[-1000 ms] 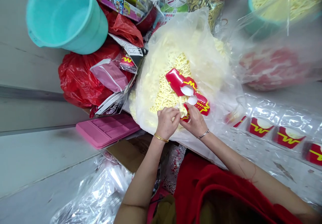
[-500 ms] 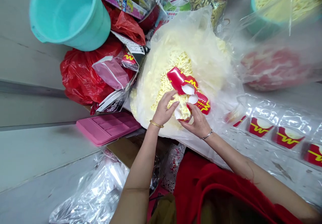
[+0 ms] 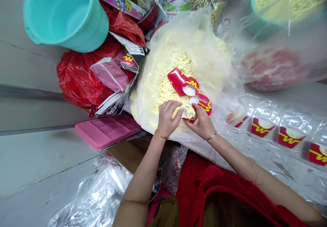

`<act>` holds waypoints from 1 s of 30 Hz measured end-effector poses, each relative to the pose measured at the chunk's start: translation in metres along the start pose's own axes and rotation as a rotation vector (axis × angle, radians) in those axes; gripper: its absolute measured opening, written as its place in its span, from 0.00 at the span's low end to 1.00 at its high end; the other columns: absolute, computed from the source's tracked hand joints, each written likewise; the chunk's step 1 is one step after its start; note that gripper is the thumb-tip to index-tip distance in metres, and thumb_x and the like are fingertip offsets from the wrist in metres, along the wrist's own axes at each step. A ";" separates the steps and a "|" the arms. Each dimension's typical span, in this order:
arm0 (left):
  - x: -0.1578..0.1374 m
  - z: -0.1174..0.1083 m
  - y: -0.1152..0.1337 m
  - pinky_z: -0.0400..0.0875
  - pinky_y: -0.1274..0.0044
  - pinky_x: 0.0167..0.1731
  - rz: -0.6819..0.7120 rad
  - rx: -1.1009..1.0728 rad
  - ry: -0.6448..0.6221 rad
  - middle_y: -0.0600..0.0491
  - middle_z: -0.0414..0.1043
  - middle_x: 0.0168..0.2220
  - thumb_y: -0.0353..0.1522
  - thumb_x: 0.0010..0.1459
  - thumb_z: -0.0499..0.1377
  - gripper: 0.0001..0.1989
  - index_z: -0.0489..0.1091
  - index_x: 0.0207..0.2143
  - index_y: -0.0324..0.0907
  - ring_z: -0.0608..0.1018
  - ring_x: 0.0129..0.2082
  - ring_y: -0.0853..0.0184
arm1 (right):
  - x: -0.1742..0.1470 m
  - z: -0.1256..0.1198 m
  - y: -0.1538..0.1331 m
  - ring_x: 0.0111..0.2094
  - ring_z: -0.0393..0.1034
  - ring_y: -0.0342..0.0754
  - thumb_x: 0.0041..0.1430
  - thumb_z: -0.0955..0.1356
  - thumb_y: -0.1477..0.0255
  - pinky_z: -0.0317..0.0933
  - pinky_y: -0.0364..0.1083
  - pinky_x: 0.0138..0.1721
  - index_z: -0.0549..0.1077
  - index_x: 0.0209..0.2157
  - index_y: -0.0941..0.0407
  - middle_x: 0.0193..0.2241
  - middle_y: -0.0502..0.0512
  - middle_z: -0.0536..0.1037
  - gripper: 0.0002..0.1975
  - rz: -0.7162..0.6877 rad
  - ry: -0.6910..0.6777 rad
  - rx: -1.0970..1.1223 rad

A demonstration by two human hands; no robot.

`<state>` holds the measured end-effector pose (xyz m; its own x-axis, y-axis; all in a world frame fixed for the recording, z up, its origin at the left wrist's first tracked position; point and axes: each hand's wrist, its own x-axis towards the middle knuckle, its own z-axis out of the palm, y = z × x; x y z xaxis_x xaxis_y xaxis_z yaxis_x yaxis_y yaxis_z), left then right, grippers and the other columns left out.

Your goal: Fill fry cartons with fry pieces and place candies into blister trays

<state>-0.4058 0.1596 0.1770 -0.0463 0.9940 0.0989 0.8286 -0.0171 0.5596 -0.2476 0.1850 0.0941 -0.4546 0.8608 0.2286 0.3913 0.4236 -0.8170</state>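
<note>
Between my two hands is a small red fries carton (image 3: 188, 119), its mouth packed with pale yellow, fry-like strips (image 3: 189, 111). My right hand (image 3: 203, 122) grips its right side, thumb below and fingers above. My left hand (image 3: 168, 117) is curled at the left edge, thumb and fingers pressing against the carton and strips; its fingertips are partly hidden. Just beyond lie two more red cartons with yellow zigzags, a flat one (image 3: 177, 80) and another (image 3: 205, 101). They rest on a heap of the same strips (image 3: 163, 92) in an open clear plastic bag (image 3: 214, 63).
Filled cartons in clear wrapping (image 3: 262, 127) line the right side. A turquoise tub of strips (image 3: 255, 7) stands far right. On the left are a turquoise bucket (image 3: 99, 26), a red plastic bag (image 3: 74, 80) and a pink tray (image 3: 109, 131). Clear film (image 3: 97, 193) lies below.
My left hand has moved slightly right and closed in on the carton, its fingers now more curled. The right hand keeps its hold on the carton. The view has shifted slightly.
</note>
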 end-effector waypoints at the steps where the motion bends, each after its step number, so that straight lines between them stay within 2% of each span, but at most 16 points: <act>1: -0.001 0.002 0.005 0.59 0.70 0.47 0.019 0.010 -0.017 0.50 0.70 0.43 0.36 0.60 0.54 0.10 0.67 0.43 0.44 0.70 0.46 0.63 | 0.000 0.000 0.000 0.52 0.63 0.59 0.54 0.68 0.66 0.61 0.59 0.51 0.53 0.58 0.59 0.51 0.67 0.66 0.34 -0.002 -0.005 -0.003; 5: -0.009 0.020 0.017 0.62 0.71 0.44 -0.007 -0.072 -0.046 0.50 0.69 0.38 0.36 0.61 0.53 0.07 0.68 0.37 0.43 0.70 0.42 0.64 | 0.000 0.002 -0.002 0.51 0.63 0.58 0.54 0.67 0.69 0.62 0.59 0.50 0.53 0.58 0.60 0.49 0.67 0.67 0.32 -0.019 -0.026 -0.003; 9: -0.014 0.035 0.015 0.67 0.76 0.36 -0.224 -0.356 0.111 0.52 0.68 0.35 0.35 0.64 0.47 0.08 0.62 0.37 0.42 0.72 0.35 0.69 | -0.001 0.004 -0.005 0.51 0.63 0.59 0.52 0.69 0.67 0.62 0.58 0.51 0.53 0.58 0.60 0.50 0.68 0.66 0.34 -0.005 -0.009 0.001; 11: -0.015 0.037 0.011 0.67 0.77 0.34 -0.318 -0.392 0.172 0.52 0.67 0.34 0.36 0.65 0.45 0.08 0.60 0.39 0.43 0.72 0.32 0.71 | -0.001 0.004 -0.005 0.51 0.62 0.59 0.52 0.69 0.66 0.62 0.59 0.51 0.53 0.58 0.59 0.51 0.68 0.66 0.36 0.001 -0.007 0.003; 12: -0.015 0.036 0.009 0.67 0.77 0.34 -0.322 -0.363 0.174 0.53 0.68 0.34 0.36 0.65 0.45 0.08 0.60 0.39 0.43 0.72 0.32 0.71 | 0.000 0.005 -0.005 0.52 0.62 0.59 0.52 0.69 0.66 0.61 0.59 0.51 0.52 0.59 0.59 0.51 0.67 0.66 0.36 -0.001 -0.011 0.004; 17: -0.011 0.030 0.005 0.64 0.72 0.41 -0.091 -0.041 0.025 0.50 0.68 0.34 0.36 0.63 0.50 0.08 0.66 0.35 0.42 0.71 0.38 0.65 | 0.000 0.003 -0.002 0.50 0.63 0.59 0.53 0.68 0.66 0.62 0.58 0.50 0.53 0.58 0.60 0.50 0.68 0.67 0.34 0.007 0.015 -0.021; 19: -0.010 0.028 0.004 0.64 0.71 0.42 -0.076 -0.026 0.030 0.49 0.68 0.36 0.36 0.62 0.51 0.09 0.67 0.36 0.42 0.70 0.40 0.64 | 0.000 0.001 0.000 0.51 0.63 0.59 0.54 0.68 0.66 0.62 0.59 0.50 0.53 0.58 0.59 0.50 0.68 0.66 0.34 0.011 0.009 -0.038; 22: -0.011 0.026 0.005 0.63 0.71 0.46 -0.074 -0.073 0.084 0.46 0.66 0.45 0.36 0.62 0.51 0.12 0.65 0.46 0.41 0.69 0.47 0.63 | 0.000 -0.001 0.002 0.52 0.62 0.60 0.54 0.68 0.65 0.61 0.60 0.51 0.53 0.59 0.59 0.51 0.68 0.66 0.34 0.002 -0.016 -0.045; 25: -0.016 0.027 0.006 0.60 0.68 0.49 0.006 -0.017 0.014 0.46 0.67 0.50 0.37 0.61 0.54 0.17 0.63 0.51 0.43 0.67 0.51 0.62 | 0.001 -0.002 0.003 0.51 0.62 0.60 0.53 0.68 0.66 0.62 0.60 0.50 0.53 0.58 0.60 0.51 0.68 0.66 0.34 -0.003 -0.009 -0.043; 30: -0.022 0.034 0.010 0.58 0.68 0.46 0.019 0.054 -0.064 0.50 0.72 0.44 0.36 0.60 0.55 0.13 0.68 0.47 0.45 0.71 0.45 0.63 | -0.001 -0.006 0.002 0.50 0.64 0.59 0.53 0.66 0.71 0.62 0.58 0.50 0.56 0.57 0.60 0.49 0.66 0.68 0.30 -0.037 -0.006 -0.050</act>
<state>-0.3772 0.1414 0.1524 0.0038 0.9985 0.0551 0.8581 -0.0316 0.5126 -0.2414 0.1864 0.0948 -0.4743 0.8426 0.2552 0.4130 0.4689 -0.7807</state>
